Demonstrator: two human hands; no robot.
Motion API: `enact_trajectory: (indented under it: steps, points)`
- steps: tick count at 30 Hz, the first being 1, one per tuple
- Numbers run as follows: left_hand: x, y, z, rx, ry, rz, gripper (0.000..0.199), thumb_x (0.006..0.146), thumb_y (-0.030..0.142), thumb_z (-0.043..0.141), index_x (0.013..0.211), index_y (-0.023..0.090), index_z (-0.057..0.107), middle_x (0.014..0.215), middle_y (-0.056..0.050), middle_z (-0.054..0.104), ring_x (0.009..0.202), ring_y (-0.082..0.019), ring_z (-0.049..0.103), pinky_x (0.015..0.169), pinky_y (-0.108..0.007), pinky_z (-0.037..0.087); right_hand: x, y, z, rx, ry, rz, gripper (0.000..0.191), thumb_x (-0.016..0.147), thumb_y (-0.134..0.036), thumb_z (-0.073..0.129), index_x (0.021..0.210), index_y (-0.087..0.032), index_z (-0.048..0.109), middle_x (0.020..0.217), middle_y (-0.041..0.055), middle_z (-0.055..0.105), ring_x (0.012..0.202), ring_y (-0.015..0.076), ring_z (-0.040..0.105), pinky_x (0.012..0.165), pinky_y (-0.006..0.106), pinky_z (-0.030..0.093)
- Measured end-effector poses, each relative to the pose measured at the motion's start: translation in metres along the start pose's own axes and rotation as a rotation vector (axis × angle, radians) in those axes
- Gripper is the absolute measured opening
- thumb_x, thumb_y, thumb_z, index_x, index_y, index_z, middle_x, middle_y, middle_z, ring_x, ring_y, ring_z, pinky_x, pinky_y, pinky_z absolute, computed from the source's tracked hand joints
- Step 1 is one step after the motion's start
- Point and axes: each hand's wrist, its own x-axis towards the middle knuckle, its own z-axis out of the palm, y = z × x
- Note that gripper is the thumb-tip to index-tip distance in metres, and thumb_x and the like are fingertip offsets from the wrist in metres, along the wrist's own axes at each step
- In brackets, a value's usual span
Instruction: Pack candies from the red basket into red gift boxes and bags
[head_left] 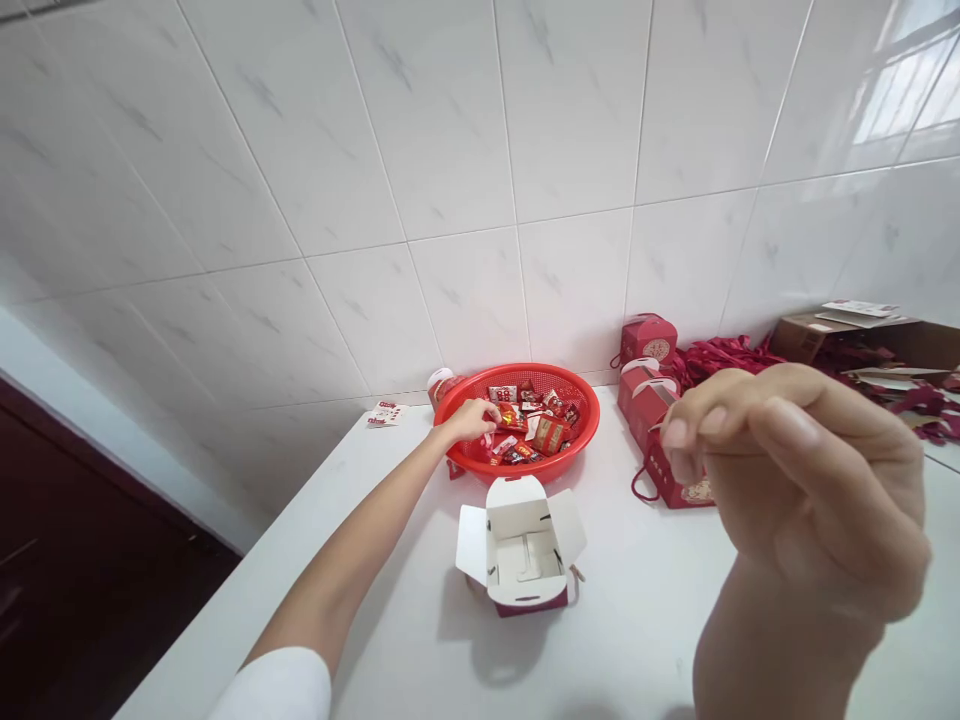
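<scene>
My left hand (471, 420) reaches into a red plastic basket (592, 415) at its left side. Its fingers are bent and closed among the wrapped sweets (512, 418); whatever they grip is too small to make out. Close to the camera on the right, my right hand (810, 480) is raised above the table, fingers curled together with nothing visible in them. In front of the basket stands an open gift box (527, 595), white inside and dark red outside. Its flaps are spread, and no sweets show inside.
Several closed red gift boxes (645, 400) with cord handles line up right of the basket. Behind them are a pile of dark red ribbons (724, 357) and a cardboard box (795, 340). Printed cards (387, 414) lie at the table's left edge. A tiled wall (465, 290) bounds the back.
</scene>
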Motion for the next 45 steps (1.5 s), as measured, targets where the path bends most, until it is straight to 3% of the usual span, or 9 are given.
enact_trajectory:
  steps: [7, 14, 18, 23, 28, 33, 45]
  points:
    - [-0.014, 0.003, 0.006, -0.303, 0.160, 0.008, 0.025, 0.080, 0.017, 0.056, 0.100, 0.015, 0.070, 0.115, -0.008, 0.072, 0.106, -0.021, 0.066, 0.096, -0.032, 0.052, 0.007, 0.007, -0.011, -0.084, 0.025, 0.000, 0.018, 0.090, -0.031, 0.066, 0.075, -0.025, 0.072, 0.072, 0.0044, 0.068, 0.061, 0.0185, 0.060, 0.051, 0.034, 0.048]
    - [-0.020, 0.005, 0.011, -0.213, 0.215, -0.030, 0.028, 0.077, 0.009, 0.052, 0.094, 0.018, 0.072, 0.110, -0.004, 0.074, 0.108, -0.019, 0.066, 0.099, -0.029, 0.050, 0.009, 0.012, -0.011, -0.191, -0.048, 0.062, 0.022, 0.089, -0.032, 0.068, 0.069, -0.023, 0.071, 0.065, 0.0014, 0.065, 0.057, 0.0145, 0.058, 0.055, 0.031, 0.050]
    - [-0.023, 0.015, 0.011, -0.093, 0.165, -0.079, 0.026, 0.073, 0.009, 0.055, 0.090, 0.017, 0.074, 0.109, -0.005, 0.074, 0.103, -0.022, 0.068, 0.095, -0.030, 0.052, 0.011, 0.014, -0.016, -0.257, -0.085, 0.059, 0.021, 0.089, -0.036, 0.069, 0.072, -0.023, 0.072, 0.062, 0.0009, 0.064, 0.059, 0.0153, 0.061, 0.054, 0.029, 0.051]
    - [-0.028, 0.026, 0.011, -0.024, 0.029, -0.097, 0.032, 0.075, 0.014, 0.056, 0.101, 0.015, 0.074, 0.098, -0.005, 0.075, 0.082, -0.020, 0.070, 0.080, -0.029, 0.055, 0.010, 0.011, -0.018, -0.315, -0.037, 0.061, 0.022, 0.087, -0.039, 0.071, 0.073, -0.022, 0.073, 0.060, -0.0001, 0.062, 0.058, 0.0137, 0.061, 0.056, 0.027, 0.052]
    - [-0.027, 0.029, 0.011, 0.134, 0.024, 0.007, 0.024, 0.076, 0.018, 0.059, 0.092, 0.018, 0.077, 0.098, -0.004, 0.076, 0.093, -0.022, 0.067, 0.089, -0.028, 0.051, 0.008, 0.007, -0.017, -0.342, -0.023, 0.061, 0.024, 0.087, -0.040, 0.071, 0.072, -0.021, 0.072, 0.062, -0.0002, 0.063, 0.055, 0.0116, 0.058, 0.058, 0.027, 0.054]
    - [-0.025, 0.027, 0.012, 0.180, -0.058, 0.032, 0.027, 0.078, 0.017, 0.056, 0.095, 0.017, 0.077, 0.096, -0.004, 0.077, 0.089, -0.020, 0.068, 0.082, -0.026, 0.051, 0.008, 0.006, -0.020, -0.348, -0.022, 0.058, 0.020, 0.087, -0.036, 0.071, 0.074, -0.021, 0.073, 0.065, 0.0007, 0.066, 0.053, 0.0111, 0.057, 0.053, 0.026, 0.051]
    - [-0.028, 0.033, 0.013, 0.196, 0.001, 0.080, 0.028, 0.077, 0.013, 0.050, 0.086, 0.017, 0.076, 0.091, -0.003, 0.077, 0.087, -0.019, 0.068, 0.083, -0.026, 0.049, 0.002, -0.002, -0.030, -0.344, -0.022, 0.044, 0.017, 0.089, -0.034, 0.070, 0.077, -0.022, 0.074, 0.069, 0.0019, 0.068, 0.056, 0.0124, 0.058, 0.055, 0.028, 0.050]
